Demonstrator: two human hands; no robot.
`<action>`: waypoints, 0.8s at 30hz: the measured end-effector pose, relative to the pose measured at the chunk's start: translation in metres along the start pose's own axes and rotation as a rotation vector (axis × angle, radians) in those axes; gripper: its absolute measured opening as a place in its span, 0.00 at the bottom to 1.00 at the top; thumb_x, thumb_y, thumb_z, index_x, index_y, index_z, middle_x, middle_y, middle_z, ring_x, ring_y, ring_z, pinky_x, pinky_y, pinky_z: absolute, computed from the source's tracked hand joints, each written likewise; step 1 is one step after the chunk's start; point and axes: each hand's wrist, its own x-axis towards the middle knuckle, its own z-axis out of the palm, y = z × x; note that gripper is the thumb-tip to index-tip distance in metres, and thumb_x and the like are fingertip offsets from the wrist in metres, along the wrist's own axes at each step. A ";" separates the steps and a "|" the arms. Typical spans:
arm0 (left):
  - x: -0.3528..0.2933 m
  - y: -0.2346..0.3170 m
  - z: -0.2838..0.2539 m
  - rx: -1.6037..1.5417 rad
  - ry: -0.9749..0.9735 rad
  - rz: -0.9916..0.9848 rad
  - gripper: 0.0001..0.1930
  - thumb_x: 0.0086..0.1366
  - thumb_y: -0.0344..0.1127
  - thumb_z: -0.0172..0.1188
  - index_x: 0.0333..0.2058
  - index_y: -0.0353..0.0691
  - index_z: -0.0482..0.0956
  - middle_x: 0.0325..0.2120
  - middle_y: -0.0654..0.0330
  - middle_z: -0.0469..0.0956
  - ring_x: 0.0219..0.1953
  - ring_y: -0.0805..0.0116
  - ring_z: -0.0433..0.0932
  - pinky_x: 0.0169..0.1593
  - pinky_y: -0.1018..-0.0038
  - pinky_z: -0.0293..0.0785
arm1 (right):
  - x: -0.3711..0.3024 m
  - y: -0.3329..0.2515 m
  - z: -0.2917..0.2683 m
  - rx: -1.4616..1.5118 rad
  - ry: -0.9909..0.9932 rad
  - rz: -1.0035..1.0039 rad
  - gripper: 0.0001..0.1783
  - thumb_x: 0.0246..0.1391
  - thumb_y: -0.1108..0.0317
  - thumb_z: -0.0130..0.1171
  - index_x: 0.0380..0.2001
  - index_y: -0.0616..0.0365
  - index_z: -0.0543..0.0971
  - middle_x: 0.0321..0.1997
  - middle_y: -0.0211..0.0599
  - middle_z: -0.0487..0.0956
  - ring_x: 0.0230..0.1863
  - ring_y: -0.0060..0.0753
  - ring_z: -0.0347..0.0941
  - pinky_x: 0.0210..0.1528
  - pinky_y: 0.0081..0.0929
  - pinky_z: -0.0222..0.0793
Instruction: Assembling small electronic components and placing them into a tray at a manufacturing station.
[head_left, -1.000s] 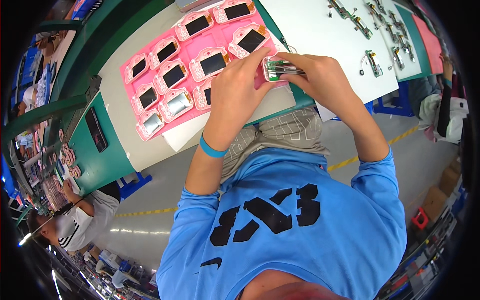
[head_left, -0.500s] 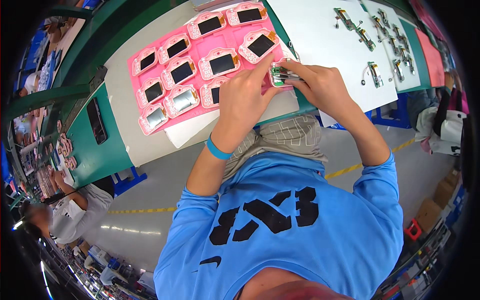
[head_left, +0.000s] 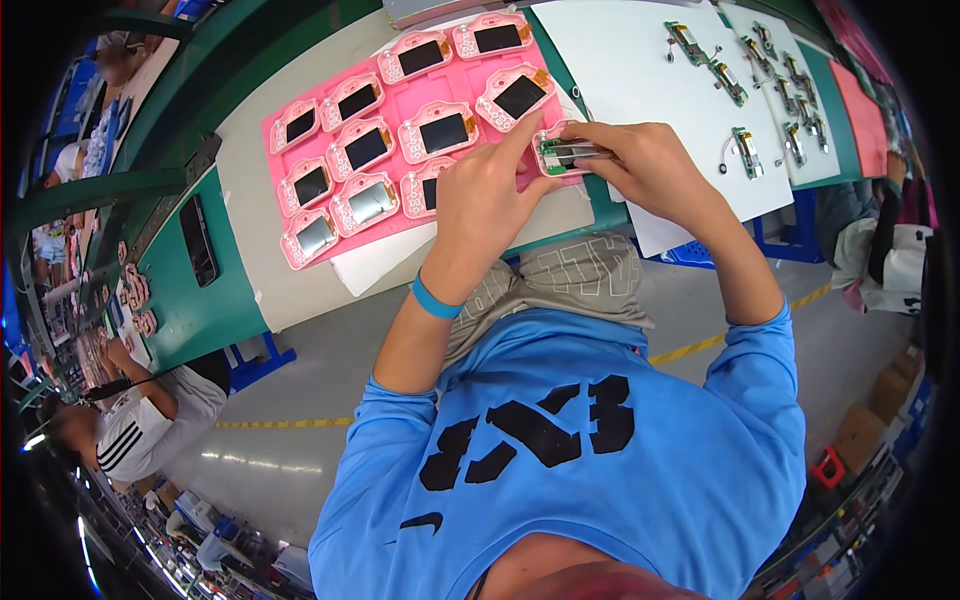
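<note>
My left hand [head_left: 482, 195] is closed at the edge of a small pink plastic shell [head_left: 541, 133], its index finger and thumb on the shell's left side. A green circuit board [head_left: 554, 153] sits inside that shell. Between the thumb and fingers of my right hand [head_left: 660, 168] is a pair of silver tweezers [head_left: 590, 151], lying over the board with the tips toward it. What the tips touch is too small to make out. Beside my left hand, a pink tray [head_left: 388, 92] carries several pink shells with dark screens, the nearest being a tilted one [head_left: 519, 95].
To the right, white sheets [head_left: 640, 70] bear several circuit boards with wires, one of them a lone board [head_left: 746, 152]. A black phone [head_left: 199, 240] lies on the green table at left. A co-worker [head_left: 150, 430] sits further left; a red mat [head_left: 858, 120] is far right.
Both hands stay at the shell. My right fingers and the tweezers have shifted slightly over the board, and a little more of the board shows. The co-worker at left has moved slightly.
</note>
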 end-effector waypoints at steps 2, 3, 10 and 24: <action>0.000 0.000 0.000 -0.002 0.004 -0.003 0.39 0.54 0.46 0.82 0.65 0.46 0.82 0.27 0.58 0.87 0.24 0.64 0.82 0.28 0.70 0.75 | 0.001 0.000 0.000 0.004 -0.013 0.004 0.19 0.65 0.64 0.68 0.58 0.52 0.86 0.39 0.40 0.92 0.28 0.37 0.84 0.35 0.29 0.77; 0.000 0.000 0.000 0.002 0.008 0.001 0.39 0.54 0.46 0.82 0.65 0.46 0.82 0.27 0.58 0.87 0.24 0.64 0.82 0.27 0.70 0.75 | 0.000 0.000 0.001 -0.025 0.001 -0.011 0.19 0.65 0.64 0.68 0.58 0.52 0.86 0.39 0.40 0.92 0.28 0.37 0.84 0.35 0.29 0.77; -0.002 -0.003 0.003 0.001 0.034 0.011 0.39 0.55 0.49 0.82 0.65 0.46 0.82 0.27 0.58 0.87 0.24 0.65 0.83 0.28 0.70 0.75 | -0.003 0.002 0.002 -0.035 0.035 -0.055 0.18 0.65 0.64 0.68 0.57 0.53 0.86 0.39 0.41 0.92 0.28 0.38 0.85 0.34 0.29 0.77; -0.002 0.007 -0.001 0.025 0.010 -0.056 0.39 0.52 0.42 0.84 0.65 0.46 0.84 0.29 0.64 0.88 0.27 0.71 0.82 0.33 0.75 0.77 | -0.001 -0.010 0.004 -0.179 0.052 -0.066 0.18 0.59 0.66 0.71 0.53 0.52 0.87 0.38 0.40 0.92 0.30 0.40 0.87 0.33 0.32 0.77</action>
